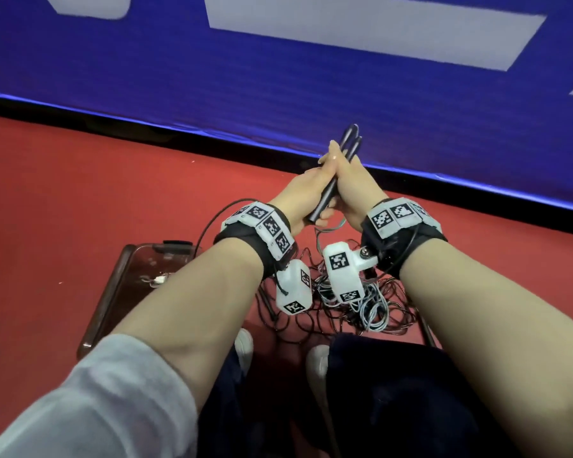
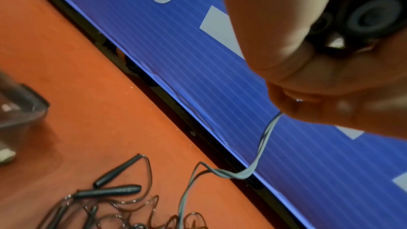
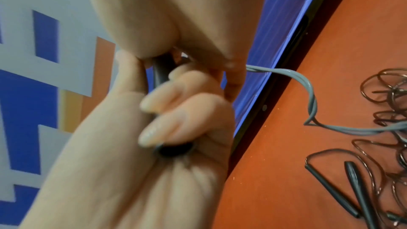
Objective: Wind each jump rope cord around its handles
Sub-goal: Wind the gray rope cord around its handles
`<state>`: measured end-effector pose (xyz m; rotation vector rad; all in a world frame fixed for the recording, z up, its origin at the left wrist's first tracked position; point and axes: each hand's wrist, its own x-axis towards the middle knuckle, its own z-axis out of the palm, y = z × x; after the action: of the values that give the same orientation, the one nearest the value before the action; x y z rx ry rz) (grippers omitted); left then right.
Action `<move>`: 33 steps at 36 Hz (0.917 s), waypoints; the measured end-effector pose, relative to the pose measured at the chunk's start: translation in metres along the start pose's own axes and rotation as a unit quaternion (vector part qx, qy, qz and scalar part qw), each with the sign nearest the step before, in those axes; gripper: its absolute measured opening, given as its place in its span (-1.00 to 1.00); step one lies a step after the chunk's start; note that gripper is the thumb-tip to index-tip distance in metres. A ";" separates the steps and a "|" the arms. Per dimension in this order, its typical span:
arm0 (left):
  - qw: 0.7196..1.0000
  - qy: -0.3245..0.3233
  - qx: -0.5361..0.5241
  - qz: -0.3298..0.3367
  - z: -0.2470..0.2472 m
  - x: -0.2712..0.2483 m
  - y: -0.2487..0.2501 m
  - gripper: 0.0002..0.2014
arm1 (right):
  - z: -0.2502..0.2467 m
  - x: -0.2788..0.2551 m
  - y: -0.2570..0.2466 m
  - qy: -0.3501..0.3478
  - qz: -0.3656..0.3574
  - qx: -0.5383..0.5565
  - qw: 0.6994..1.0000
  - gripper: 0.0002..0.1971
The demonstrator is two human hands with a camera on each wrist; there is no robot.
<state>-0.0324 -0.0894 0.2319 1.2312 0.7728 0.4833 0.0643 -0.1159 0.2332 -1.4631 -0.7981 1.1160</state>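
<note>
My left hand (image 1: pixel 306 188) and right hand (image 1: pixel 353 190) clasp the handles (image 1: pixel 331 183), pointing away; the cord (image 2: pixel 262 147) hangs below, nearer my right.

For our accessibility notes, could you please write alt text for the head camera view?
Both hands, left hand and right hand, clasp a pair of black jump rope handles together above a red floor. A grey cord hangs from them to a tangle of ropes below, beside a dark tray; a blue banner stands behind.
</note>
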 end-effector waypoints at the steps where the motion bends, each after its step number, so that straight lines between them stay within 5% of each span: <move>1: 1.000 -0.001 0.010 0.000 0.002 -0.003 0.000 -0.52 | -0.004 -0.004 0.000 -0.007 0.000 -0.003 1.000 -0.70; 6: 0.994 0.015 0.109 0.008 0.005 -0.016 0.002 -0.53 | -0.027 -0.017 -0.004 0.003 0.058 0.013 0.998 -0.53; 12: 0.985 0.025 0.169 -0.001 0.012 -0.023 0.004 -0.47 | -0.041 -0.021 -0.012 0.040 0.108 0.120 0.986 -0.76; 22: 0.992 0.025 0.123 -0.021 0.025 -0.023 0.009 -0.60 | -0.049 -0.026 -0.012 0.086 0.029 0.314 0.945 -0.78; 33: 0.992 -0.003 0.049 -0.119 -0.006 -0.032 0.014 -0.68 | -0.036 -0.026 -0.004 0.058 0.065 0.181 0.980 -0.69</move>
<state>-0.0568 -0.1039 0.2524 1.2118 0.9332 0.2495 0.0898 -0.1513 0.2421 -1.2696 -0.3963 1.1911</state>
